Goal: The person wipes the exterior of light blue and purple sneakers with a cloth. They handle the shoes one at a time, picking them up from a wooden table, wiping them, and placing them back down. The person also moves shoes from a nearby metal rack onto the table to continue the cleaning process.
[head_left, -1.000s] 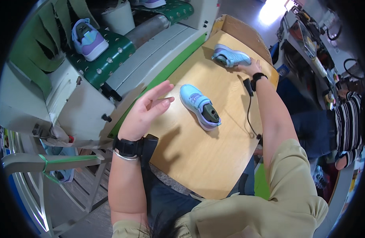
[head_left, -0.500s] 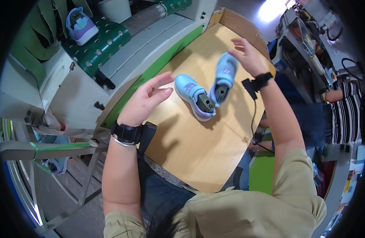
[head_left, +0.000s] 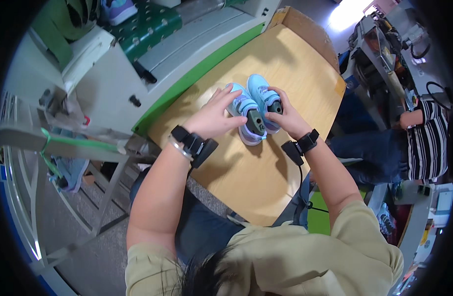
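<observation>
Two light-blue children's shoes with lilac soles stand side by side on the wooden board, toes pointing away, each with a dark shoe last inside. My left hand (head_left: 214, 117) lies along the outer side of the left shoe (head_left: 245, 104), its fingers at the toe and its thumb near the shoe's opening. From the right, my right hand (head_left: 288, 118) grips the right shoe (head_left: 259, 89), thumb at the opening and fingers along the outer side. Black straps with small boxes sit on both my wrists, and a cable hangs from the right one.
The wooden board (head_left: 226, 190) has a cardboard edge (head_left: 313, 37) at its far right. To the left stands a machine with a green perforated roller (head_left: 157, 19), another shoe (head_left: 119, 11) resting on it. A rack (head_left: 108, 153) holds more shoes. At right, a person in stripes (head_left: 426, 143) stands by equipment.
The right shoe has come down beside the left one, now parallel to it. Both hands have moved inward onto the shoes; the left was apart from them before.
</observation>
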Demonstrator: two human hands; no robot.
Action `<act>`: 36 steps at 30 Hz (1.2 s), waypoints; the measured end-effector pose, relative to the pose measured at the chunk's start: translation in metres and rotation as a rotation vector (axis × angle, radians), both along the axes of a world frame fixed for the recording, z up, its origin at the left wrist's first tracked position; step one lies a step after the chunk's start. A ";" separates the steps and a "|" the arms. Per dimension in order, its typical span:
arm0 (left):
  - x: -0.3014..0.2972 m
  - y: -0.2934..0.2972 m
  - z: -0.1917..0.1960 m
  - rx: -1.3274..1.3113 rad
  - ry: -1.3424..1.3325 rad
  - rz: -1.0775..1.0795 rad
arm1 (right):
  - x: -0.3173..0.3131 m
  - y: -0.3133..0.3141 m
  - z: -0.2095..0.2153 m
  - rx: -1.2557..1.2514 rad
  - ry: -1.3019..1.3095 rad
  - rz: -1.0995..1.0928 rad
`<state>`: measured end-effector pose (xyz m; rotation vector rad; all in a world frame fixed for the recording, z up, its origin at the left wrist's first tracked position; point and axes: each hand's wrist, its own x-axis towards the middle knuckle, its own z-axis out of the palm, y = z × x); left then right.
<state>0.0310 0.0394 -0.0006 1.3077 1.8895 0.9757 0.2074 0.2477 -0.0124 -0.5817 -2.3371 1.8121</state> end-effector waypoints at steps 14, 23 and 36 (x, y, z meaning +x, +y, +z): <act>0.012 -0.036 0.004 -0.175 0.293 -0.130 | -0.007 -0.062 -0.010 -0.083 0.077 0.061; 0.010 -0.044 0.004 -0.130 0.302 -0.121 | -0.003 -0.057 -0.008 -0.039 0.091 0.064; 0.014 -0.036 0.017 0.032 0.036 -0.119 | -0.016 -0.019 0.015 -0.193 -0.223 0.087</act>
